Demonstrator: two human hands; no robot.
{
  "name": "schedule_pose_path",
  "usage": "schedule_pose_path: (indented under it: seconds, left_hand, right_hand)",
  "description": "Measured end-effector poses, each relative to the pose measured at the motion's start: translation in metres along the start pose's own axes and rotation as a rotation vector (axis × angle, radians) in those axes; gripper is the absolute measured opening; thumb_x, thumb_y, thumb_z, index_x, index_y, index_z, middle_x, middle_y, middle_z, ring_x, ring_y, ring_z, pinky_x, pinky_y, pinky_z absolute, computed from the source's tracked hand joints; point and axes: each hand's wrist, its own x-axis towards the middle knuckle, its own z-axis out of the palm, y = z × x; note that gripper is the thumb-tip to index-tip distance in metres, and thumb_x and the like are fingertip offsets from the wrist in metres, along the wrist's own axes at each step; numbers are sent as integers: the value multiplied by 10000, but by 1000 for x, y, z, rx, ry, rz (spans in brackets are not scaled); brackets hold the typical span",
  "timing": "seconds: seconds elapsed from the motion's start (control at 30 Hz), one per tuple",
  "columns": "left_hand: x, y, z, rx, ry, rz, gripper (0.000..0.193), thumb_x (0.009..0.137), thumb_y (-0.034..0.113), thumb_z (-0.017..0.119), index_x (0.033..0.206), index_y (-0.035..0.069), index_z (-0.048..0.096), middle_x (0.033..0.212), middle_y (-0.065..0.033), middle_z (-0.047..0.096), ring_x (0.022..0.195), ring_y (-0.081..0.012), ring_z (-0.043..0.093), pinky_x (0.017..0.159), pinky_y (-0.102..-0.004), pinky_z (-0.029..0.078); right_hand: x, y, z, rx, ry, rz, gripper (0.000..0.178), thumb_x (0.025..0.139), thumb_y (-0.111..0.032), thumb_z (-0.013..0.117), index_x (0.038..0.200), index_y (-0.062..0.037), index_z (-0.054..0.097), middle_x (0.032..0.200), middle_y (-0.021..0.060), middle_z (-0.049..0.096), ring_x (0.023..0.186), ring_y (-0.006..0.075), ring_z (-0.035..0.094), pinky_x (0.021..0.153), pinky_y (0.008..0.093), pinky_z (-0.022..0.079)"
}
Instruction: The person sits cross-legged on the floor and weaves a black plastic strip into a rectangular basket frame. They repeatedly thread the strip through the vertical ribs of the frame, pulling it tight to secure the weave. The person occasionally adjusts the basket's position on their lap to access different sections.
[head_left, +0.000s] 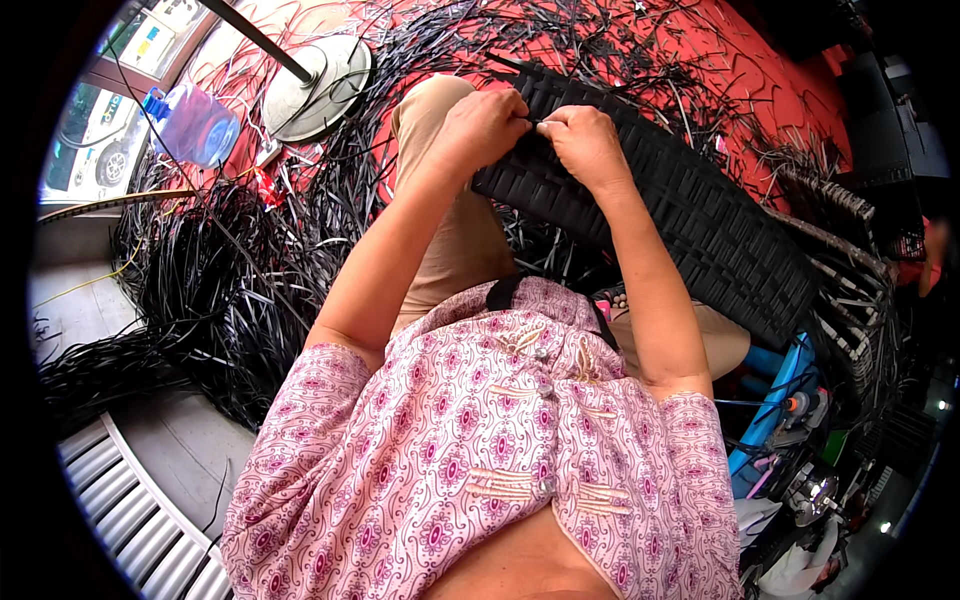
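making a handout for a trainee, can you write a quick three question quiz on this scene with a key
1. True or false: the person's bare left hand and bare right hand are close together at the black, woven, rectangular panel.
2. What container is immediately left of the pale, round pole base?
3. What colour is the floor beyond the panel: (A) green, (B) red, (C) white?

Key: 1. True. 2. A translucent, blue-tinted plastic bottle. 3. B.

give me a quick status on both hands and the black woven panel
Left hand and right hand pinched close together, contents unclear. Black woven panel slanting down rightward from them. Loose black strips heaped to its left.
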Motion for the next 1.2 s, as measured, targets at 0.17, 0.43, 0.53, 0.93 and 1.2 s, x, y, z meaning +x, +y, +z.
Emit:
schedule_pose_path:
  seconds: [0.17,0.43,0.53,0.93,1.2]
  left_hand:
    - [8,-13,-8,-534,-155,-154,169,853,174,735,874,8,717,722,-47,684,616,-117,644,593,-276,521]
    - [2,-3,-25,-508,-90,-328,202,931,238,678,838,60,698,718,36,666,623,-42,624,565,-215,473]
    - [1,2,-26,-543,-88,-329,197,933,232,671,851,55,700,727,22,678,620,-54,630,575,-212,485]
    - [10,-46,-26,-199,75,-84,278,873,287,670,925,20,729,759,-153,704,746,-266,703,702,-371,536]
    - [-5,-123,-68,-335,117,-293,218,884,196,667,955,-4,720,761,-72,711,683,-141,668,650,-298,527]
  right_hand:
    - [-2,-5,5,113,34,110,295,815,-227,740,1035,-31,745,885,181,731,851,309,717,819,394,553]
    - [-26,-28,-7,1178,206,280,699,706,87,800,1348,55,526,931,0,585,772,75,583,739,211,541]
    - [-24,-36,-8,1159,252,211,585,722,111,759,1277,40,588,876,-30,573,763,55,575,678,196,515]
    - [5,-14,-21,-536,719,-781,141,855,-92,681,983,-151,695,829,-23,621,845,174,612,805,359,451]
    - [0,-2,5,-358,600,-687,363,775,-80,684,1134,-124,641,971,27,646,905,214,627,850,377,464]
